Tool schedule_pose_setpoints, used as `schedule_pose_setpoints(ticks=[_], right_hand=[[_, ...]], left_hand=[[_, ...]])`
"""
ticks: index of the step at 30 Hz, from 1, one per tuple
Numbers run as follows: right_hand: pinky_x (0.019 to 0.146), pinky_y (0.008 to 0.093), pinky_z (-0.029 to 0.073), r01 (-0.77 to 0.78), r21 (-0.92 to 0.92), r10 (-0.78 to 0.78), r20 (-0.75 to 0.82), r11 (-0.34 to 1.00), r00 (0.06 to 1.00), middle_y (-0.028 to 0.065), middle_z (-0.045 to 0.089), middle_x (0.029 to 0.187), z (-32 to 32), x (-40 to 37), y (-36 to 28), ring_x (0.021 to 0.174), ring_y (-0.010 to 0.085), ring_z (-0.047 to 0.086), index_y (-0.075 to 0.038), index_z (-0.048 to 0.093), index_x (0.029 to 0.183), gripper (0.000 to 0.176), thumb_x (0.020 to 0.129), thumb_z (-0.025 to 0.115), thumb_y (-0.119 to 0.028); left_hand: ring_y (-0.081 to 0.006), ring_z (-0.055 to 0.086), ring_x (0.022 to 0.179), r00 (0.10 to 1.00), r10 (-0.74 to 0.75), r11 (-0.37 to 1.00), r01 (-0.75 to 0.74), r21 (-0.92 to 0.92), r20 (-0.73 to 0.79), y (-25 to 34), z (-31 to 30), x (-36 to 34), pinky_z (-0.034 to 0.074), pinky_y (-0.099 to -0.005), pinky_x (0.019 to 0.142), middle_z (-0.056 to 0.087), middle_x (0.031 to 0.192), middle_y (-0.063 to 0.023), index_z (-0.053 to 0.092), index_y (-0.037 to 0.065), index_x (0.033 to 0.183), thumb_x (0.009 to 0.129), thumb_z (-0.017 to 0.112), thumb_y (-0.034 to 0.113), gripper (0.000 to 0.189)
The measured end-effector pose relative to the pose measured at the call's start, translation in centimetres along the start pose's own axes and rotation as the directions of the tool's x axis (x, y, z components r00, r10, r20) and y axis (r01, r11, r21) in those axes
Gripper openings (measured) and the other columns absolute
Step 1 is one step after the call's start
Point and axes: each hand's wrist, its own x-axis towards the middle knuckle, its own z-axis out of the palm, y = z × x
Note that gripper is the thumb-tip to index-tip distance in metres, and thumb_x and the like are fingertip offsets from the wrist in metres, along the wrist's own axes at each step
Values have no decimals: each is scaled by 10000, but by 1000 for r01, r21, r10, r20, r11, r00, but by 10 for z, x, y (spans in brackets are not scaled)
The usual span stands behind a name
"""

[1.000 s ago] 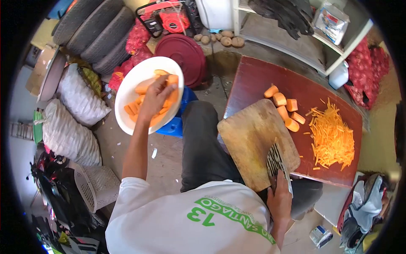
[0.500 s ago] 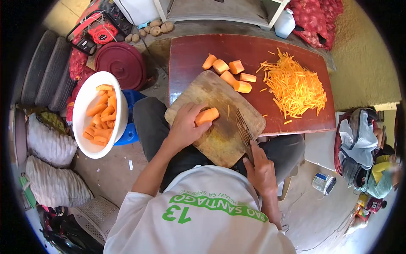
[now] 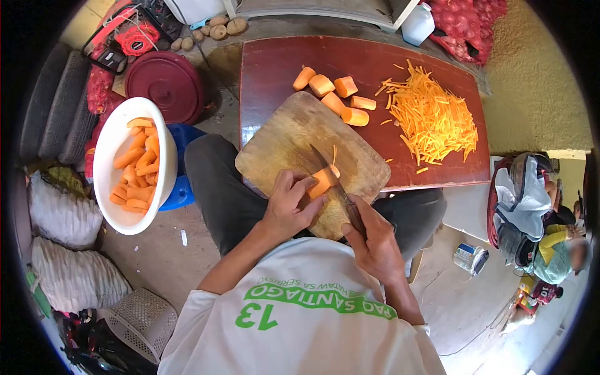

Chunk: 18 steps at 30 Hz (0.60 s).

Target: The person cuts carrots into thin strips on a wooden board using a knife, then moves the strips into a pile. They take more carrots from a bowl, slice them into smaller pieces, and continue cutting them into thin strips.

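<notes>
My left hand (image 3: pixel 292 201) grips a peeled carrot piece (image 3: pixel 320 184) on the worn wooden cutting board (image 3: pixel 275 140), which rests over my lap and the table edge. In my right hand (image 3: pixel 374 240) is a knife (image 3: pixel 342 199), fingers closed round its handle. Its dark blade lies across the carrot's right end, pointing up and left. A thin orange sliver stands beside the blade tip. Beyond the board, several cut carrot chunks (image 3: pixel 321 85) sit on the red table (image 3: pixel 269 59). A heap of carrot strips (image 3: pixel 434 119) covers the table's right side.
At left, a white basin (image 3: pixel 102 169) of peeled carrots stands on a blue support (image 3: pixel 181 190). Behind it are a maroon lid (image 3: pixel 164 87), tires (image 3: pixel 44 100) and a red machine (image 3: pixel 134 39). Stuffed sacks (image 3: pixel 78 275) lie lower left; a person (image 3: pixel 559 250) is far right.
My left hand has brought the carrot piece down and right, nearer my body. The knife has moved from the board's right edge to across the carrot. The view has shifted slightly.
</notes>
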Motion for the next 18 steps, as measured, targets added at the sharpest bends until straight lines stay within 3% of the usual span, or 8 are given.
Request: schedule_pose_setpoints(ticks=[8,12,18], right_hand=[[903,532,554,6,34,-6,3,999,1000,269,722,1081,5,7,-3,982,462,707,65,573,1489,549,990,751,-83],[890,531,566,-36,-48,39,77,998,996,278,734,1110,4,12,-4,1001,465,719,61,582,1467,521,998,747,-94],[860,542,595,-90,-130,111,165,987,980,309,743,1175,4,12,-5,1012,484,756,47,514,1508,565,1018,735,-127]], left_hand=[[-290,671,900,997,46,998,-48,-29,-68,-11,4,-6,551,-371,722,667,1069,-166,744,-15,1120,793,966,52,401],[-293,669,887,993,91,995,-93,-21,-75,-12,2,-2,549,-374,724,669,1063,-163,744,-9,1109,795,969,55,392],[-303,689,958,997,8,997,-14,-72,-71,-12,4,-9,570,-367,796,678,1102,-177,714,-11,1225,761,995,91,552]])
